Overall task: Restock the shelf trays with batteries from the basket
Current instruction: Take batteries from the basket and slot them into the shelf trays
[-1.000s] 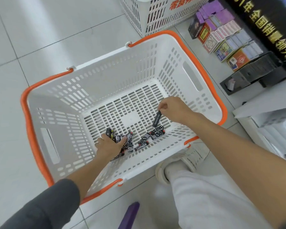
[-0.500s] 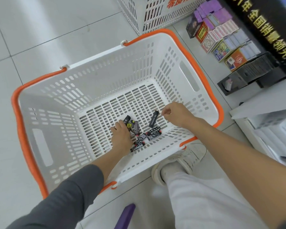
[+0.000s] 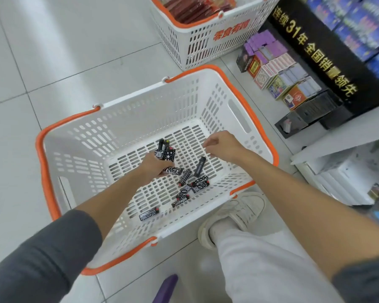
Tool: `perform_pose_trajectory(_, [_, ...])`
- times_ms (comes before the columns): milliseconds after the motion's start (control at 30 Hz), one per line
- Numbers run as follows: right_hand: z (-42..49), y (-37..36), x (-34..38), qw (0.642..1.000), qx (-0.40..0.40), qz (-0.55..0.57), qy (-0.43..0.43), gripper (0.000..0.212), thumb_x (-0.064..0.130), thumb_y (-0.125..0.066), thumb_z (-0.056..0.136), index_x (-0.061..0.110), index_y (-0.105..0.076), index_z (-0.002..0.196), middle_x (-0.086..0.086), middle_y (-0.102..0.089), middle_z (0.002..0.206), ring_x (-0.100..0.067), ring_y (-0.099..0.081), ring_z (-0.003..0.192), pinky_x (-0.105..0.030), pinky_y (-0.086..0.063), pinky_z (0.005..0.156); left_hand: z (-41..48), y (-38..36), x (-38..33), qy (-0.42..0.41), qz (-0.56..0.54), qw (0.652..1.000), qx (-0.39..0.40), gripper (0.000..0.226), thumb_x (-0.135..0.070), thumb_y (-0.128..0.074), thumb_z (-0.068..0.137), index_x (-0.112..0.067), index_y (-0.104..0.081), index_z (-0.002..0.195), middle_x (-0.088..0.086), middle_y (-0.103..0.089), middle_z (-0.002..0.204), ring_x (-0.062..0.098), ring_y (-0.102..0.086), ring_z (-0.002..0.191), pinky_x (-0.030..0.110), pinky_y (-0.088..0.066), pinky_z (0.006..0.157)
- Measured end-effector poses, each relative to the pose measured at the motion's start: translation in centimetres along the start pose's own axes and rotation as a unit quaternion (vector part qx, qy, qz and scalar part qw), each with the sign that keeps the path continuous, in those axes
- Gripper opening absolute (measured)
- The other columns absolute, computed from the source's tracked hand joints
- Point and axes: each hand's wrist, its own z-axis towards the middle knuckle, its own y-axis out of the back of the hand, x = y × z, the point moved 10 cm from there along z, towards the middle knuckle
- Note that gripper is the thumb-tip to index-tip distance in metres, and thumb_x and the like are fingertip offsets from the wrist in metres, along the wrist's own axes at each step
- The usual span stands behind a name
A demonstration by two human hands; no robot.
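The white basket with orange handles sits on the tiled floor, and the person is bent over it with both arms reaching in. The left hand is down near the middle of the basket floor, its fingers curled tight round a small clutch of batteries in black-and-white wrappers that stick out on the far side of the fist. The right hand hangs over the right part of the basket floor, fingers loosely curled with nothing between them. More loose batteries lie scattered on the slotted bottom, towards the near wall, one plain dark battery just near of the right hand. A second basket stands beyond, and stacked card packs fill the low shelf on the right.
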Motion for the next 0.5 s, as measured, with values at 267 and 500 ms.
perform_pose_trajectory(267, [-11.5,8.1,9.7,0.985,-0.057,0.15,0.065,0.025,0.02,-0.069,0.088,0.007,-0.066,0.11,-0.009,-0.068,0.093,-0.018,-0.065,0.079,-0.029,-0.056,0.076,-12.0,0.2,-17.7,-0.247,-0.14,0.957,-0.065,0.026,0.002,-0.069,0.077,-0.006,-0.064,0.101,0.011,-0.065,0.084,0.022,-0.062,0.071,0.03,-0.059,0.056])
perform_pose_trajectory(500, [-26.0,18.5,13.4,0.955,-0.2,0.189,0.107,0.019,-0.008,-0.07,0.08,0.002,-0.064,0.095,-0.01,-0.065,0.078,-0.009,-0.065,0.057,-0.014,-0.048,0.049,-28.3,-3.2,-28.0,-0.38,-0.201,0.903,0.005,0.026,-0.005,-0.074,0.074,-0.007,-0.066,0.099,0.004,-0.069,0.078,0.017,-0.066,0.066,0.035,-0.06,0.065])
